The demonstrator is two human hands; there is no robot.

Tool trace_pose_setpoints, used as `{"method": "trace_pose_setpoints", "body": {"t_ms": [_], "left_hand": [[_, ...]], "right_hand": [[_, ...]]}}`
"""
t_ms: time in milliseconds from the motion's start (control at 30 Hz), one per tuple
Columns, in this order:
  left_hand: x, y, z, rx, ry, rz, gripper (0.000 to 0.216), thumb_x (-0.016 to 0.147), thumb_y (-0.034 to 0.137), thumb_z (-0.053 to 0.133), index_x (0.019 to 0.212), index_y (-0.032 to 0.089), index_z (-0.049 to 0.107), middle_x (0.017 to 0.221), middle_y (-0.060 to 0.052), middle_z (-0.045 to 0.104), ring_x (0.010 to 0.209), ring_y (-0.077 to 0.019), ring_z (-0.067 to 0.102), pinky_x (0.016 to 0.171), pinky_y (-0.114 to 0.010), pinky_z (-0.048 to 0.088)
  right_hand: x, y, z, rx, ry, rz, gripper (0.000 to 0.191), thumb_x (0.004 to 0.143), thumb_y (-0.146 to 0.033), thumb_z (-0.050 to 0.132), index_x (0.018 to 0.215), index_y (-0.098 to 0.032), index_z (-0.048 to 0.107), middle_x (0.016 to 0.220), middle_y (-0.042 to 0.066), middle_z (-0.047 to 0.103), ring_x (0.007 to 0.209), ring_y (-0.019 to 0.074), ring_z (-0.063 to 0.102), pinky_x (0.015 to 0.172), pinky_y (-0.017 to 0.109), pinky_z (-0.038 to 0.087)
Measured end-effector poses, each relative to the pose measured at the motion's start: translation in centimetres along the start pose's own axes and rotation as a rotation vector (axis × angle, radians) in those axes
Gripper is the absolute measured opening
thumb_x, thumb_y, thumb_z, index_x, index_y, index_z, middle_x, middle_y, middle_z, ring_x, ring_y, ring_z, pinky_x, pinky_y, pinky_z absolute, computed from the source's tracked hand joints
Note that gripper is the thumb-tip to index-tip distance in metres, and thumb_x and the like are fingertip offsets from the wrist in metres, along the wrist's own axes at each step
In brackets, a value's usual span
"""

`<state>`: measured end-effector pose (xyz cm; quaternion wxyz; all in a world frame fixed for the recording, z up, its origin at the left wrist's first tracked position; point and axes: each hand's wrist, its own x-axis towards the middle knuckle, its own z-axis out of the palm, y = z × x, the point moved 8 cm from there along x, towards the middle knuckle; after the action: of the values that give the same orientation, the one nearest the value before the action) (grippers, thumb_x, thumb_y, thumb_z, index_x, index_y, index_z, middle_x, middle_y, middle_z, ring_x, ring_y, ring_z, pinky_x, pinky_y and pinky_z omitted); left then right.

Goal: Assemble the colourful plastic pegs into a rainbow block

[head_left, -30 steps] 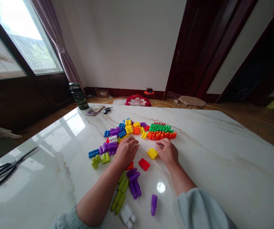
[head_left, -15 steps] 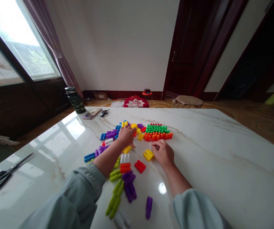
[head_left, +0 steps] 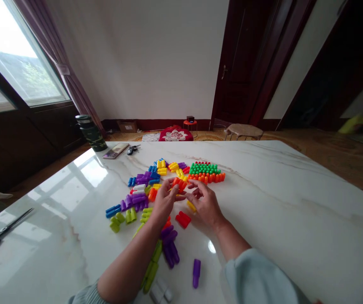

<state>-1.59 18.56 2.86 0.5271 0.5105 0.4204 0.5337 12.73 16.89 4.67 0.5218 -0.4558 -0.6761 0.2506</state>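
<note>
Head view: we've got an orange block (head_left: 179,184) gripped between the thumb and fingers of our left hand (head_left: 165,203), over the middle of the table (head_left: 283,202), and our right hand (head_left: 206,205) is just beside it, fingers bent; can't tell if they touch or pinch it. Yellow block (head_left: 191,206) sits by our right hand, red block (head_left: 183,219) nearer, lone purple piece (head_left: 196,273) nearer yet. We see purple blocks (head_left: 134,201) to the left and joined green-and-orange rows (head_left: 204,170) farther off, slightly right.
</note>
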Motion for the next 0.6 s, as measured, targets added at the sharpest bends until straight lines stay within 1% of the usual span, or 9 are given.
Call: {"method": "trace_pose_setpoints", "body": {"t_ms": [67, 100, 167, 267, 367, 433, 533, 600], "left_hand": [[-0.2, -0.3, 0.6, -0.056, -0.040, -0.018, 0.052, 0.073, 0.054, 0.069, 0.106, 0.017, 0.051, 0.091, -0.005, 0.065, 0.073, -0.0161, 0.066, 0.064, -0.030, 0.056], [-0.2, -0.4, 0.7, -0.057, -0.047, -0.016, 0.053, 0.071, 0.053, 0.071, 0.105, 0.017, 0.052, 0.087, -0.004, 0.065, 0.071, -0.0157, 0.066, 0.063, -0.028, 0.056], [-0.2, -0.3, 0.4, -0.002, -0.035, 0.011, 0.052, 0.070, 0.051, 0.073, 0.104, 0.016, 0.056, 0.078, -0.002, 0.065, 0.065, -0.0145, 0.064, 0.058, -0.026, 0.054], [-0.3, 0.5, -0.3, 0.211, -0.001, 0.128, 0.039, 0.076, 0.042, 0.071, 0.104, 0.017, 0.065, 0.076, -0.002, 0.065, 0.064, -0.0136, 0.062, 0.058, -0.025, 0.052], [-0.8, 2.0, -0.1, 0.485, -0.004, 0.310, 0.022, 0.081, 0.029, 0.067, 0.101, 0.021, 0.072, 0.080, -0.003, 0.065, 0.068, -0.0130, 0.060, 0.064, -0.025, 0.050], [-1.1, 2.6, 0.3, 0.604, -0.016, 0.392, 0.021, 0.081, 0.024, 0.067, 0.100, 0.021, 0.072, 0.079, -0.002, 0.063, 0.066, -0.0118, 0.057, 0.064, -0.024, 0.049], [-1.4, 3.1, 0.5, 0.636, 0.005, 0.441, 0.023, 0.079, 0.019, 0.068, 0.102, 0.019, 0.070, 0.077, -0.001, 0.064, 0.061, -0.0103, 0.055, 0.059, -0.023, 0.048], [-1.5, 3.4, 0.3, 0.620, 0.045, 0.451, 0.020, 0.077, 0.014, 0.067, 0.097, 0.018, 0.069, 0.078, -0.001, 0.066, 0.061, -0.0102, 0.056, 0.060, -0.022, 0.048]], "right_hand": [[-0.1, -0.7, 0.5, 0.000, -0.028, -0.034, 0.044, 0.082, -0.036, 0.065, 0.123, -0.022, 0.057, 0.105, 0.006, 0.068, 0.072, 0.0140, 0.061, 0.068, 0.028, 0.052], [-0.2, -1.0, 0.4, -0.031, -0.025, -0.054, 0.044, 0.083, -0.037, 0.065, 0.123, -0.022, 0.058, 0.105, 0.007, 0.068, 0.074, 0.0148, 0.061, 0.071, 0.029, 0.052], [-0.2, -1.3, 0.0, -0.102, 0.001, -0.085, 0.035, 0.084, -0.037, 0.064, 0.116, -0.022, 0.062, 0.102, 0.006, 0.068, 0.077, 0.0159, 0.060, 0.075, 0.031, 0.051], [-0.1, -1.3, -0.8, -0.157, 0.039, -0.115, 0.024, 0.085, -0.034, 0.064, 0.106, -0.022, 0.066, 0.096, 0.004, 0.068, 0.076, 0.0162, 0.058, 0.075, 0.031, 0.050], [-0.1, -1.6, -0.8, -0.186, 0.028, -0.162, 0.025, 0.085, -0.027, 0.063, 0.109, -0.023, 0.065, 0.099, 0.005, 0.067, 0.075, 0.0159, 0.057, 0.073, 0.030, 0.050], [-0.1, -1.7, -0.6, -0.193, 0.010, -0.192, 0.025, 0.086, -0.025, 0.061, 0.111, -0.024, 0.065, 0.102, 0.005, 0.066, 0.075, 0.0157, 0.058, 0.072, 0.030, 0.049], [0.0, -1.7, -0.5, -0.187, 0.018, -0.186, 0.019, 0.086, -0.026, 0.061, 0.104, -0.023, 0.067, 0.097, 0.005, 0.066, 0.075, 0.0161, 0.059, 0.070, 0.029, 0.049], [0.0, -1.6, -0.4, -0.179, 0.020, -0.165, 0.014, 0.086, -0.028, 0.062, 0.097, -0.023, 0.068, 0.093, 0.005, 0.066, 0.075, 0.0160, 0.059, 0.069, 0.028, 0.050]]}}
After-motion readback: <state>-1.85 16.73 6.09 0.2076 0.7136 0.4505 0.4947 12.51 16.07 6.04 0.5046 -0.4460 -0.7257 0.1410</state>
